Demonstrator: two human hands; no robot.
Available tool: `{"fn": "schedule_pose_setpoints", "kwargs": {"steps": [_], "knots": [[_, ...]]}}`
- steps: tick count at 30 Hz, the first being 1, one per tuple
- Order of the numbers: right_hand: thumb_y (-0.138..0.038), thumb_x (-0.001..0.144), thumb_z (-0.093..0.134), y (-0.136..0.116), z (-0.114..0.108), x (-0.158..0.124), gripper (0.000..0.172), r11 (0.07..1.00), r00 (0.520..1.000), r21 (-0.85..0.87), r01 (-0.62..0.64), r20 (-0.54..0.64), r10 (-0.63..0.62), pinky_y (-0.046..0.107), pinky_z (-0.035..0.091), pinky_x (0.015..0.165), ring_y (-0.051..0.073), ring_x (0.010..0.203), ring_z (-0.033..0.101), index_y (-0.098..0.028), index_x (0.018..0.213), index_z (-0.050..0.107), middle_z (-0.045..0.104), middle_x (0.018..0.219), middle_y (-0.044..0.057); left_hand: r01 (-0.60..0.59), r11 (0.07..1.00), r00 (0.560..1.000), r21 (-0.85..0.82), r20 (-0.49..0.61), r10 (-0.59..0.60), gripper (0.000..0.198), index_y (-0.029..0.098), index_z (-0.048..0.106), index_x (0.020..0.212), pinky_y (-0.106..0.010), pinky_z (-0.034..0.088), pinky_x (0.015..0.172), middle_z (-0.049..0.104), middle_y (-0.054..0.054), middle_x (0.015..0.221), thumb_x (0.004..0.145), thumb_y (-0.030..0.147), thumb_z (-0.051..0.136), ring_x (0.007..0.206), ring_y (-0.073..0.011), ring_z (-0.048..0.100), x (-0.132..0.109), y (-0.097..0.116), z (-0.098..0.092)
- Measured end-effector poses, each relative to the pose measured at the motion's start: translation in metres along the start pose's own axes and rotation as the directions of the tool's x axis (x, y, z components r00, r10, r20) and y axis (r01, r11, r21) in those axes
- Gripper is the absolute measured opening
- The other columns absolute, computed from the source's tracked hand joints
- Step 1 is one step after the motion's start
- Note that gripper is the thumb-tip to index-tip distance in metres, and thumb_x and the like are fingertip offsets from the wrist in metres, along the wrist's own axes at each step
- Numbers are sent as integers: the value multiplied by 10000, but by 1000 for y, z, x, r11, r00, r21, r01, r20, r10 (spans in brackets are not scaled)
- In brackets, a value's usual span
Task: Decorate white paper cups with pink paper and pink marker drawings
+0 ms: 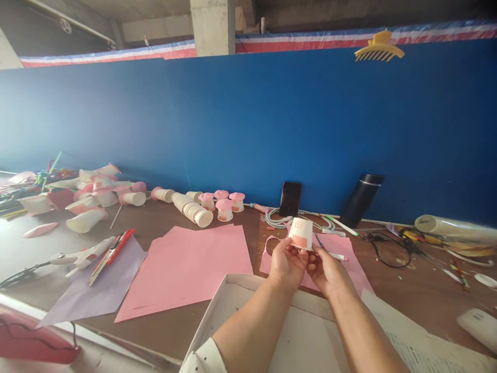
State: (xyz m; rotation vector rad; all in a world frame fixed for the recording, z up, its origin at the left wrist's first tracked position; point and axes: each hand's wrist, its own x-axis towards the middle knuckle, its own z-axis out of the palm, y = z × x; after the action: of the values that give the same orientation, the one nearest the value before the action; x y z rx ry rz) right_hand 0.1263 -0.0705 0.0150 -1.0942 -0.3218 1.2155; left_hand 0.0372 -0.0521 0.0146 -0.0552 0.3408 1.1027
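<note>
My left hand (286, 265) and my right hand (326, 272) together hold an upside-down white paper cup (302, 227) by its lower rim. A pink drawn window and a pink patch show on the cup's side. The fingers of both hands are closed at the rim. Beneath lies a pink paper sheet (351, 251) with a round cut-out at its left. A pen (337, 256) with a pink end rests on it, just beyond my right hand. An open white box (248, 285) is under my forearms.
Pink sheets (190, 269) lie to the left, beside a glue gun (83, 256) and a red utility knife (112, 254). Stacked paper cups (190, 208) and several pink-topped cups (224, 210) stand behind. A phone (291, 199) and black bottle (361, 201) lean against the blue partition (240, 119).
</note>
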Motion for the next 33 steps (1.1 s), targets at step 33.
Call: {"fn": "schedule_pose_setpoints", "kwargs": {"steps": [33], "knots": [[-193, 544, 786, 10, 7, -9, 349, 993, 996, 72, 89, -2, -89, 107, 319, 333, 28, 443, 439, -162, 838, 599, 565, 595, -38, -117, 945, 993, 305, 27, 114, 318, 115, 597, 835, -210, 346, 508, 546, -11, 680, 632, 294, 763, 566, -89, 498, -1, -12, -2]]}}
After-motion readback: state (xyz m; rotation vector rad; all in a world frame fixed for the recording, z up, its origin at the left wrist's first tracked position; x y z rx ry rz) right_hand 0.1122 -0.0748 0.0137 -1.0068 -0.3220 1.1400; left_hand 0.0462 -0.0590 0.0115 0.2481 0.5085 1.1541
